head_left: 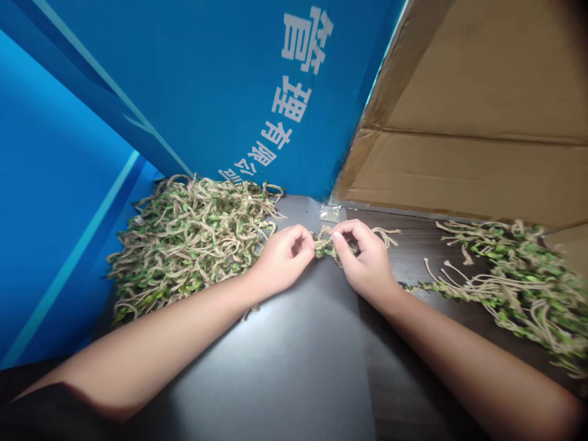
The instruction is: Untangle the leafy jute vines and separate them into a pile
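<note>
Between my hands is a short twine cord with small green leaves (325, 247), held just above the far part of the grey sheet. My left hand (287, 252) is closed, its thumb and fingers pinching the left end. On the other side, my right hand (362, 254) pinches the same leafy twine with thumb and forefinger. Loose pale twine ends (387, 235) stick out beyond the right fingers. Part of the piece is hidden behind the right hand. A big heap of similar leafy twine (193, 239) lies just left of my left hand.
More leafy twine (519, 282) is piled on the dark wood table (404, 373) at the right. A small clear plastic bag (330, 213) lies beyond my hands. A blue panel with white characters (220, 79) and a cardboard box (468, 165) stand behind. The grey sheet (285, 367) covers the middle.
</note>
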Tool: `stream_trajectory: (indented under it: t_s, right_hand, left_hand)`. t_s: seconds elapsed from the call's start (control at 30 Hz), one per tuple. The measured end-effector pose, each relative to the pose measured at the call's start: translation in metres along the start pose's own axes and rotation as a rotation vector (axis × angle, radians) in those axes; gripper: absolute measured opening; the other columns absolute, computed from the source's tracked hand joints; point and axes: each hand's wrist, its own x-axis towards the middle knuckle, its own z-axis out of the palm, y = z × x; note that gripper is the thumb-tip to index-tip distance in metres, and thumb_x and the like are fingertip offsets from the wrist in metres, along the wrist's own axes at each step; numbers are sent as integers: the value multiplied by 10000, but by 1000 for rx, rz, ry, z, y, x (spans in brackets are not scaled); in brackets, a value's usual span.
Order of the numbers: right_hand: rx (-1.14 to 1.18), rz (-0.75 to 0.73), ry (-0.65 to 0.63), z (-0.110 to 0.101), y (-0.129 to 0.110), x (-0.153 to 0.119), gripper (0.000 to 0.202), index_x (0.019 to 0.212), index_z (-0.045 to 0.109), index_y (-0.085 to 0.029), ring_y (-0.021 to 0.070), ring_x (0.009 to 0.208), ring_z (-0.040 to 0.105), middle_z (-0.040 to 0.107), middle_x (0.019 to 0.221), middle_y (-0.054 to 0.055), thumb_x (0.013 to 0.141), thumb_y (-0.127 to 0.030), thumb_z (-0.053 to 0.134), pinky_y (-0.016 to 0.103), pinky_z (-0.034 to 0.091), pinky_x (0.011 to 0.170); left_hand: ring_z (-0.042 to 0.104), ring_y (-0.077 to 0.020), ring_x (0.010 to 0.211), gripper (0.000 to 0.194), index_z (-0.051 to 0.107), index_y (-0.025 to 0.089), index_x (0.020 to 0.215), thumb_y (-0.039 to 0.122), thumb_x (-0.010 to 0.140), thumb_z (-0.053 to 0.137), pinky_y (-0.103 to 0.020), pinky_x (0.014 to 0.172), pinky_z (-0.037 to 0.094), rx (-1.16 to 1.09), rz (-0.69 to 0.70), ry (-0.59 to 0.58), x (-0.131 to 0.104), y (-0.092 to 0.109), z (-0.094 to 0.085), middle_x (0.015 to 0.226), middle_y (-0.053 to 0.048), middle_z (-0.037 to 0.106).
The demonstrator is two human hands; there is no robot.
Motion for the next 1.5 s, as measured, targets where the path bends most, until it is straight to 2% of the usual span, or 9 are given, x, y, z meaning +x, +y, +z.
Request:
stream_trajectory:
  t_s: [0.23,0.4,0.63,0.8,1.0,1.17,1.33,1.5]
  right_hand:
    - [9,34,6,0,1,-1,173,934,609,-197,145,842,660,710,934,50,1035,-295,508,292,508,772]
    - [-39,-20,-63,2,4,-1,105,948,623,-208,152,836,648,705,917,34,1006,-242,543,300,499,771]
    - [-115,-139,-133,2,0,-5,90,1052,647,-226,201,1065,662,721,1086,50,986,-241,588,380,504,959]
    - [-172,-141,-179,3,2,-8,84,963,657,-219,221,1057,669,733,1071,44,996,-249,585,408,488,945]
    - [-140,-100,-110,2,1,-6,129,901,642,-218,201,961,671,735,977,38,1005,-276,594,385,493,887]
    - [-46,-41,-7,0,-1,-2,193,841,618,-209,155,894,671,716,916,28,1012,-291,586,319,512,824]
    - [8,95,117,-3,2,-1,217,897,625,-200,139,811,641,697,895,34,1039,-340,539,287,499,735]
    - [26,151,130,-1,5,-1,238,930,623,-196,139,803,640,695,895,37,1052,-361,503,284,501,730]
  left_hand:
    - [537,-90,650,167,609,167,818,273,939,566,-224,652,411,10,2,-2,0,0,0,725,15,625]
    - [542,-96,667,171,615,165,823,274,943,560,-230,659,409,23,1,0,0,1,-1,745,8,638]
    - [553,-98,678,180,616,167,832,285,950,552,-226,657,408,23,3,0,0,0,0,744,7,640]
    - [551,-97,671,176,611,167,827,283,947,554,-222,647,408,24,1,1,1,-1,0,744,6,643]
    - [542,-93,665,172,606,169,822,280,945,559,-216,641,403,27,1,4,1,-2,0,733,10,633]
    - [519,-87,633,159,600,172,819,272,937,565,-216,624,391,16,-7,11,0,-1,0,703,19,609]
    - [534,-90,636,139,596,174,816,255,925,566,-218,630,403,6,-12,12,0,-2,1,694,20,610]
    - [534,-90,639,140,593,174,811,253,923,563,-216,633,402,9,-11,11,0,-2,0,694,21,607]
